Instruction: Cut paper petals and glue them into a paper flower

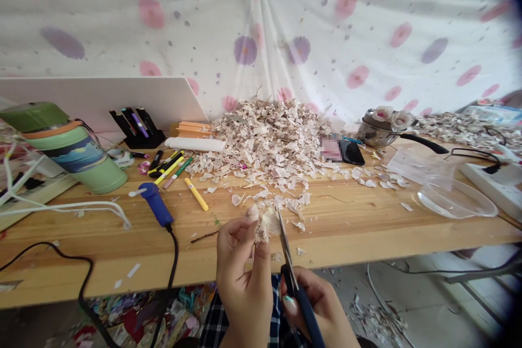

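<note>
Along the wooden tabletop (pixel 346 244), left fingers (pixel 229 236), raised, pinch pale petals (pixel 269 223); right fingers (pixel 316 288) grip forward-pointing scissors (pixel 300 299).

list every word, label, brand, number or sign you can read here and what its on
No text can be read with certainty.
Green tumbler: dark lettering beside its picture band, too small and slanted to read.
Pink item beside the black phone: pixelated, unreadable.
Yellow marker lying alone: any print is too small to read.
</note>
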Available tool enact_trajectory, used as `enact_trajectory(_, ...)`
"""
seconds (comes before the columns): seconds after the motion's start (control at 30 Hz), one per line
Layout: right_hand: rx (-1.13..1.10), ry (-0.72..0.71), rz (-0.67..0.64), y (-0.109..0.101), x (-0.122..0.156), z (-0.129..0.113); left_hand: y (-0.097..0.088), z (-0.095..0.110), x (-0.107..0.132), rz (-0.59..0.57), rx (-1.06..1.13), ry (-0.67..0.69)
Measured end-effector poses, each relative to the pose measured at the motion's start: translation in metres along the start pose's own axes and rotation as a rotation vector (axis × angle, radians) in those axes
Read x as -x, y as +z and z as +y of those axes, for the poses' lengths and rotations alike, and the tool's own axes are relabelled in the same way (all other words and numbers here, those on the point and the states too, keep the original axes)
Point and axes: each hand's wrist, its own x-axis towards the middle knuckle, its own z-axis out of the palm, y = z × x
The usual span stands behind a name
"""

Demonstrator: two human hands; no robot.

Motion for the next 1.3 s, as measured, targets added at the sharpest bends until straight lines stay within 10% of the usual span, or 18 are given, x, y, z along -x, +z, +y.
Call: enact_trajectory(1.3,0.196,-0.034,0.061,-0.012,0.007,0.006,-0.017,0.005,-0.019,-0.195,0.023,-0.177)
